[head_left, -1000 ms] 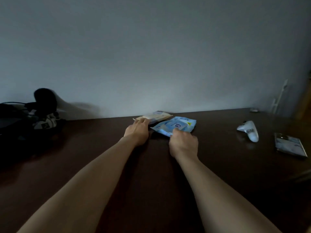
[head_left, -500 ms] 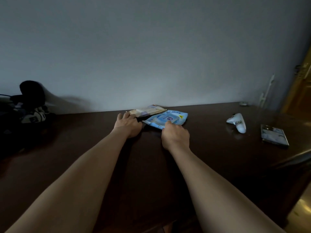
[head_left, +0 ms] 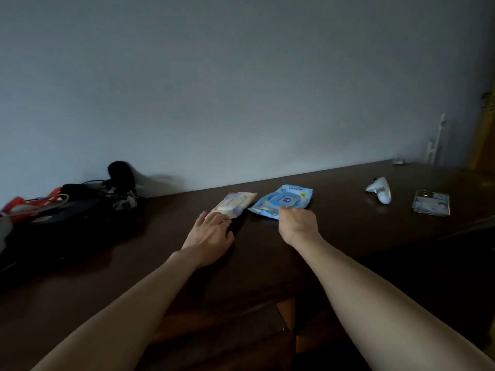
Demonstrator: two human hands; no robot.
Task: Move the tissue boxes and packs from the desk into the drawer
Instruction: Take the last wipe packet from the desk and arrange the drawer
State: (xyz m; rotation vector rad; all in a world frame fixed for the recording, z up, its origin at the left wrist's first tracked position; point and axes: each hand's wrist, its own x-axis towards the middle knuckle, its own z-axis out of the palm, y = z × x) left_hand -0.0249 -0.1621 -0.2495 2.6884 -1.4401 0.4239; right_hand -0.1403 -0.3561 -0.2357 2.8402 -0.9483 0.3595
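Two flat tissue packs lie side by side on the dark wooden desk (head_left: pixel 348 236), near the wall. The beige pack (head_left: pixel 235 203) is on the left; my left hand (head_left: pixel 210 234) lies over its near end, fingers together on top of it. To its right is the blue pack (head_left: pixel 285 200), and my right hand (head_left: pixel 297 223) is closed on its near edge. A narrow gap separates the two packs. Below the desk's front edge is a dark wooden area (head_left: pixel 241 330); whether it is the drawer I cannot tell.
A heap of black gear with cables and a red strap (head_left: pixel 67 204) fills the left end of the desk. On the right lie a white controller (head_left: pixel 380 190) and a flat rectangular case (head_left: pixel 431 203). The wall runs right behind the desk.
The two packs overlapped before and now lie apart. Both hands have stayed on them and drawn back a little toward me. My view has swung left and dipped.
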